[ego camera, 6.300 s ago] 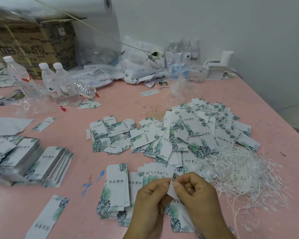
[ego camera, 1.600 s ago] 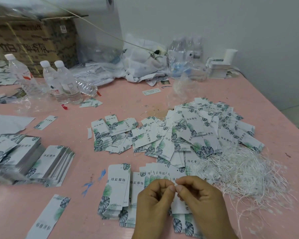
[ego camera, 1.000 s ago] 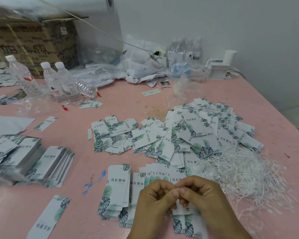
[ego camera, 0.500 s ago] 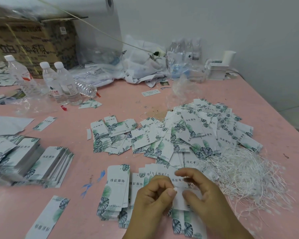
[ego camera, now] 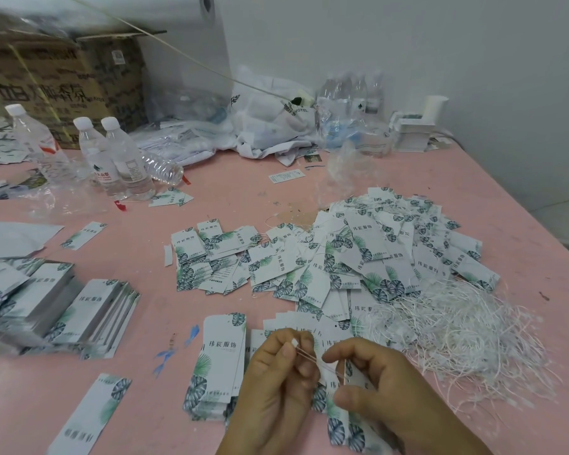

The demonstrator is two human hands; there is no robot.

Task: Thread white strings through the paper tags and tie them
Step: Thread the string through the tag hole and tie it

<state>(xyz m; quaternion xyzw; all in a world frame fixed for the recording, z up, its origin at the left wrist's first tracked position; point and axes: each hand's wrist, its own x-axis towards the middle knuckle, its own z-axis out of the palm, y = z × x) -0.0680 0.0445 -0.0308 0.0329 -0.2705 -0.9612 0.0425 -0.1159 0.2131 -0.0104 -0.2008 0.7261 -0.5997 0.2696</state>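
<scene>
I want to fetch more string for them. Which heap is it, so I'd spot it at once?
On the pink table, look at its right side, just nearer than the big heap of leaf-printed tags. The string pile is a loose tangle of thin white strands, unprinted, unlike the flat cards.

Head view looks forward and down, close over the pink table (ego camera: 309, 192).

We read 纬宸服饰 on the leaf-print paper tags (ego camera: 223, 353), HOTEL on a white bag (ego camera: 276, 123), large Chinese lettering on the cardboard box (ego camera: 56, 83) too blurred for us.
</scene>
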